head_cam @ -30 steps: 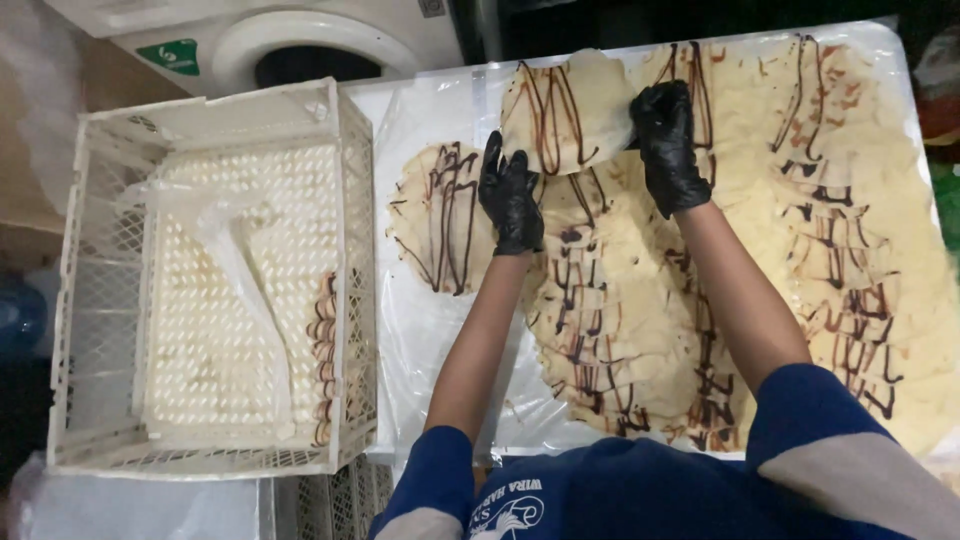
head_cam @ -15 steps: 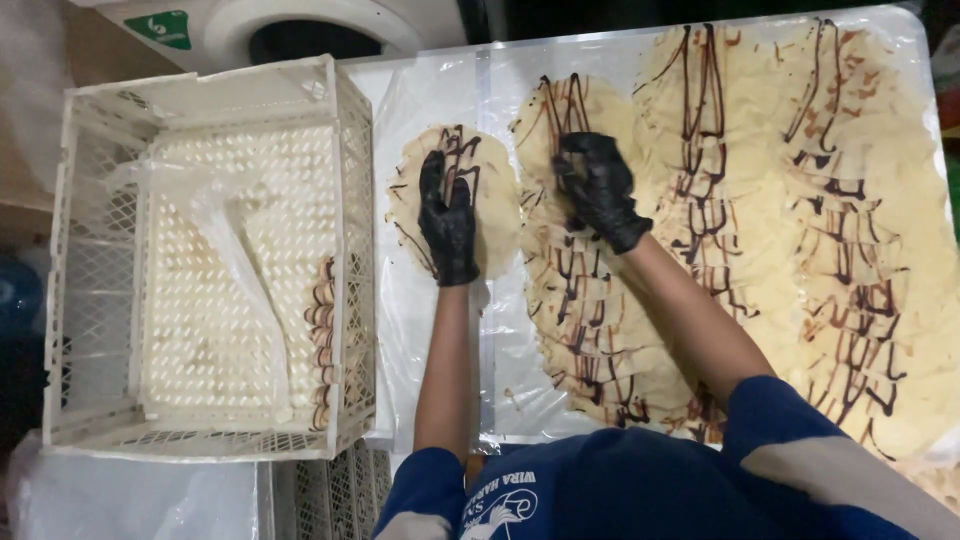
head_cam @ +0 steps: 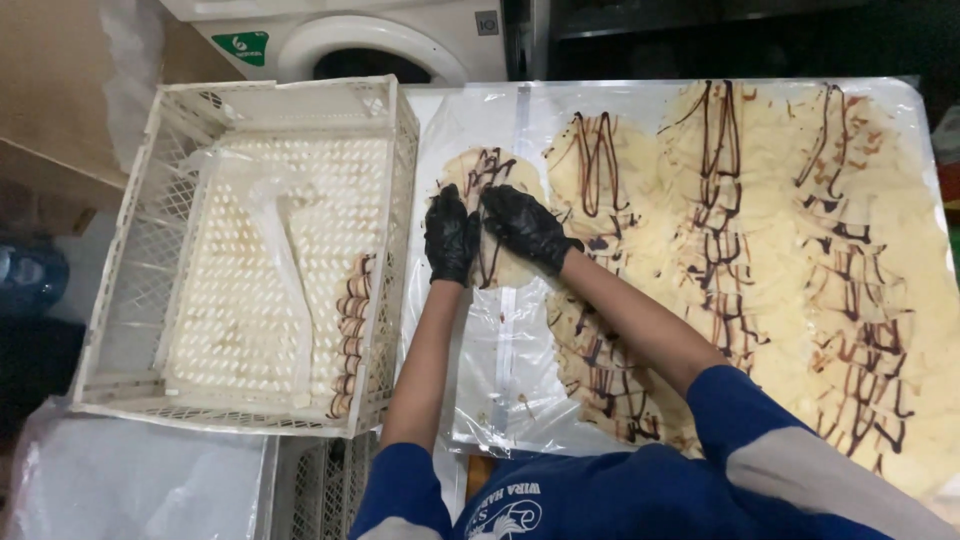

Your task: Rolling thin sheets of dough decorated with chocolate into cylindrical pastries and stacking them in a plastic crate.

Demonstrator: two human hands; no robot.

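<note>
— Both hands, in black gloves, rest on one thin round crepe (head_cam: 495, 215) streaked with chocolate, which lies by itself on the clear plastic sheet (head_cam: 500, 360) covering the table, apart from the overlapping rows of crepes (head_cam: 760, 250) farther right.

— What does each hand do?

— The left hand (head_cam: 452, 235) lies flat on the crepe's left part, fingers spread and pointing away from the person. The right hand (head_cam: 525, 225) lies across its right part, fingers reaching toward the top edge. Neither hand closes around anything; both press down with open palms, and nothing is lifted.

— So which step does that look like?

— Judging by the pose, the start of folding or rolling this single crepe. The edges are flat on the sheet and no fold shows yet.

— What would the next move call for?

— Probably a light pinch under one edge, turned over evenly. The sheet is thin and soft, and the chocolate lines are wet-looking, so a hard pull could tear it or smear the gloves.

— Anything beside them?

— A white perforated plastic crate (head_cam: 120, 250) sits just left of the sheet, lined with a plastic bag. Along its right inner wall stands a row of rolled crepes (head_cam: 350, 335) with brown streaks, close to the left hand. A white appliance (head_cam: 360, 40) with a round door stands beyond the crate.
</note>
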